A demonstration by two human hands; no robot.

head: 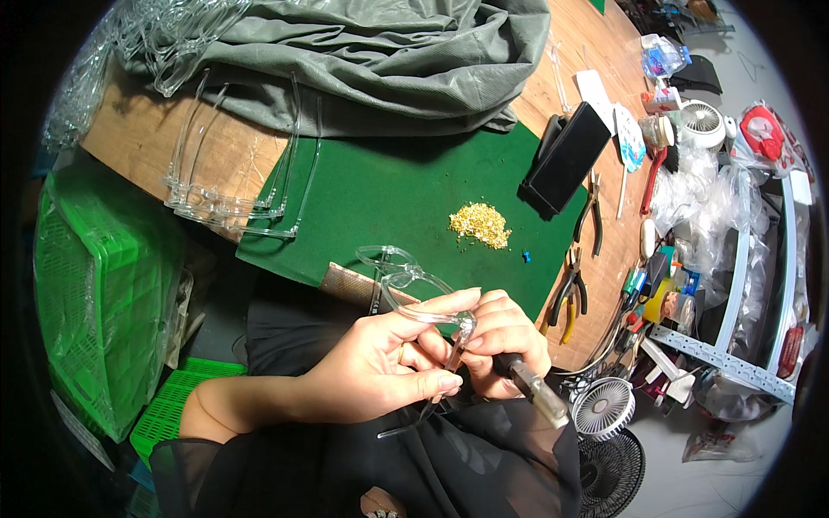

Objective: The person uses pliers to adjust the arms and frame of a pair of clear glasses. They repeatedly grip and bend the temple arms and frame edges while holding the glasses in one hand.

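Between my two hands is a clear plastic eyeglass frame [421, 311], its rims pointing away over the edge of the green mat [382, 175]. My left hand [388, 362] pinches it near the hinge and one temple arm. Close against it, my right hand [511, 343] has its fingertips at the hinge and holds a tool with a dark grip and a pale end [541, 395]; its working tip is hidden. A heap of small gold-coloured metal parts [480, 225] lies on the mat. More clear eyeglass frames [233, 213] stand at the left.
Grey cloth [388, 71] covers the far side. To the right lie a black phone case [570, 155], pliers [590, 217], cutters [570, 285] and a blue pin [526, 256]. Green crates [97, 291] stand at the left; white fans [603, 408] and a metal rack [725, 362] at the right.
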